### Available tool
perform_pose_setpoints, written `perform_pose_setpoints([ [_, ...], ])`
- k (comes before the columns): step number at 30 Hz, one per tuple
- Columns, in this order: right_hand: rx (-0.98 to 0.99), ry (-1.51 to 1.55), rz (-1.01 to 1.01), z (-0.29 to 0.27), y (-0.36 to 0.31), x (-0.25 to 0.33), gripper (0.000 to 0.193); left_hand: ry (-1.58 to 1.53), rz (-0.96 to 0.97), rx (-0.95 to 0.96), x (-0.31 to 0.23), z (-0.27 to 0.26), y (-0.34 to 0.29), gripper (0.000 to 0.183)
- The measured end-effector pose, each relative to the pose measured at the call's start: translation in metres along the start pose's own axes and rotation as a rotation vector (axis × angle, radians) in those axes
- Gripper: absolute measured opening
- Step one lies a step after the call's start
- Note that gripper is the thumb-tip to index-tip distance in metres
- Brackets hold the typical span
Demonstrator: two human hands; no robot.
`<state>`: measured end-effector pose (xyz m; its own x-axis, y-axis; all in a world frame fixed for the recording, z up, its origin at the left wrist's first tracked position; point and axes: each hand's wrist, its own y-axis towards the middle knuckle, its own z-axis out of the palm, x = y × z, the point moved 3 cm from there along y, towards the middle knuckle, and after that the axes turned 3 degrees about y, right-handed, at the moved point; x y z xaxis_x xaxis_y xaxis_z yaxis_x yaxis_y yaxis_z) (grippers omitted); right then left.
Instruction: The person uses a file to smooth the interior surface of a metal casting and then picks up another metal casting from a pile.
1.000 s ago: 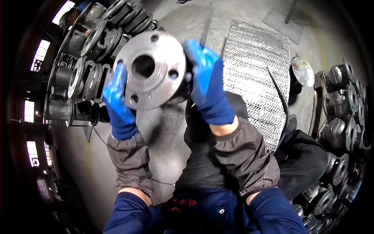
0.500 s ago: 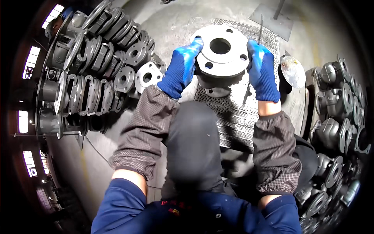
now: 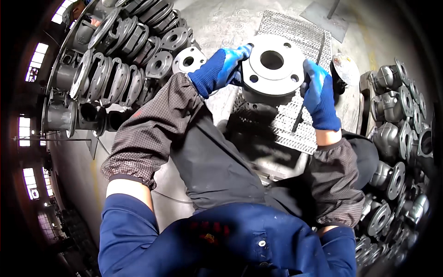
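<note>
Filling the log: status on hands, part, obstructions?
Left hand, right hand gripping metal part at opposite sides. Its round side toward camera. Patterned mat behind; nothing seen blocking.

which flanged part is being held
The flanged part between the left hand and right hand; the others sit in the left stack and right stack.

No text can be read — only red marks (image 3: 224, 229) (too dim) on the blue jacket (image 3: 288, 231).
</note>
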<state>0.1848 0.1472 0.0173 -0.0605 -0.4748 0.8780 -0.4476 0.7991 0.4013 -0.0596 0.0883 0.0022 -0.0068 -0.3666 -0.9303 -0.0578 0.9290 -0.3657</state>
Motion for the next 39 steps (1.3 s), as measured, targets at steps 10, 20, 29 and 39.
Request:
perform_pose_setpoints([
  [10,0.237,0.253,0.468,-0.037,0.014,0.000,0.034,-0.087,0.125,-0.129,0.005,-0.004,0.009,0.047],
  [20,0.329,-0.093,0.205,-0.038,0.000,-0.012,0.025,0.525,0.663,-0.099,-0.008,0.019,0.017,0.027],
  [29,0.383,-0.365,-0.038,-0.100,-0.044,-0.026,0.036,0.076,0.339,0.092,-0.031,0.111,-0.032,0.040],
  [39,0.345,-0.390,0.067,-0.122,-0.076,-0.039,0.052,0.379,0.532,0.059,-0.030,0.142,-0.049,0.044],
])
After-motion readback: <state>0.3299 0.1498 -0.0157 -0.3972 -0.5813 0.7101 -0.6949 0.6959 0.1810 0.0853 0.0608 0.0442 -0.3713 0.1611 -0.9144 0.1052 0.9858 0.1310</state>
